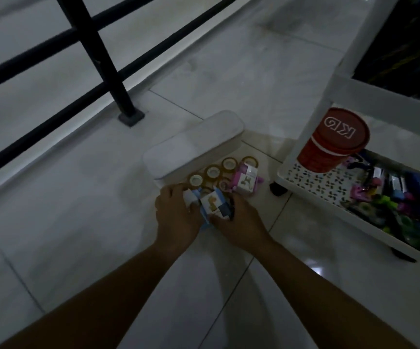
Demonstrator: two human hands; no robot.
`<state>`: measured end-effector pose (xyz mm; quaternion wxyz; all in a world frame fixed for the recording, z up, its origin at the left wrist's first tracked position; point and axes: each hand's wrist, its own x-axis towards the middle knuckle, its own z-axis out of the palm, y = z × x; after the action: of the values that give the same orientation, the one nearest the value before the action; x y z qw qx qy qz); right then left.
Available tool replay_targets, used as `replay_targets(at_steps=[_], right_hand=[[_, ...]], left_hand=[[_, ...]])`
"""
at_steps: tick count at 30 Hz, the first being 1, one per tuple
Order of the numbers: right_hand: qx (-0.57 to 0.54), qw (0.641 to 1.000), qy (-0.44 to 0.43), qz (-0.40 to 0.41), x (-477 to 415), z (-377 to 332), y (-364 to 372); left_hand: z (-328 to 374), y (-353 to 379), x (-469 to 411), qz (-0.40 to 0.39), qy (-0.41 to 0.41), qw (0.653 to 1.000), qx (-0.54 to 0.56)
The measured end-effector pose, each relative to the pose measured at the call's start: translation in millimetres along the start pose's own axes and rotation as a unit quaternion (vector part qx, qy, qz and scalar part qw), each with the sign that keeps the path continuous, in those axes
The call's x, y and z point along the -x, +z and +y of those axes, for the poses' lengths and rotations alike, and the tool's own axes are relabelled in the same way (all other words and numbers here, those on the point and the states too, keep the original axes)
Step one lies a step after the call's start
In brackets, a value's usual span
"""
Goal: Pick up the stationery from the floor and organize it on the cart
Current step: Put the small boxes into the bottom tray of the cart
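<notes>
We find bare floor point(60, 217) open from six to nine o'clock. At twelve the white box point(193, 144) and tape rolls point(212, 172) block; at three stands the cart point(329, 197).

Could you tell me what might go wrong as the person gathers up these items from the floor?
Both hands, left hand and right hand, close on the blue and white box in dim light, so the grip may slip. The tape rolls lie loose against it and could roll away. The pink box sits close and might get knocked aside.
</notes>
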<state>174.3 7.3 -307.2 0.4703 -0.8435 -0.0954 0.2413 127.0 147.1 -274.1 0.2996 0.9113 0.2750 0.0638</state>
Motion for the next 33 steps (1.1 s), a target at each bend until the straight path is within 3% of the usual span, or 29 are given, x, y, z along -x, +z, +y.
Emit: replay_targets(at_steps=[6,11,14,18,20,23,26,30,33], right_hand=[[0.028,0.999,-0.013,0.007,-4.1,13.8,3.0],[-0.075,0.996,0.041,0.026,23.2,14.4,-25.4],[-0.153,0.984,0.075,0.047,45.1,16.7,-47.8],[-0.233,0.959,0.089,0.134,63.5,26.0,-72.3],[-0.248,0.951,0.087,0.160,67.6,29.4,-81.9],[-0.243,0.951,0.071,0.175,69.9,34.9,-92.3],[-0.250,0.949,0.058,0.183,70.6,37.6,-97.4],[-0.255,0.946,0.046,0.195,71.0,39.8,-104.0],[-0.244,0.948,0.041,0.200,75.0,43.3,-112.7]], left_hand=[[-4.3,-2.7,-11.8,-0.060,0.015,0.982,-0.176],[-10.6,4.0,-18.7,-0.126,0.095,0.933,-0.323],[-20.8,5.7,-22.2,-0.203,0.131,0.918,-0.315],[-25.3,1.9,-20.7,-0.305,0.148,0.877,-0.340],[-24.7,0.7,-18.0,-0.306,0.160,0.883,-0.317],[-11.7,0.1,-14.4,-0.269,0.177,0.928,-0.187],[18.8,-1.3,-9.9,-0.239,0.164,0.952,-0.100],[59.9,-0.3,-2.4,-0.216,0.136,0.966,0.024],[80.7,5.8,6.5,-0.234,0.124,0.959,0.100]])
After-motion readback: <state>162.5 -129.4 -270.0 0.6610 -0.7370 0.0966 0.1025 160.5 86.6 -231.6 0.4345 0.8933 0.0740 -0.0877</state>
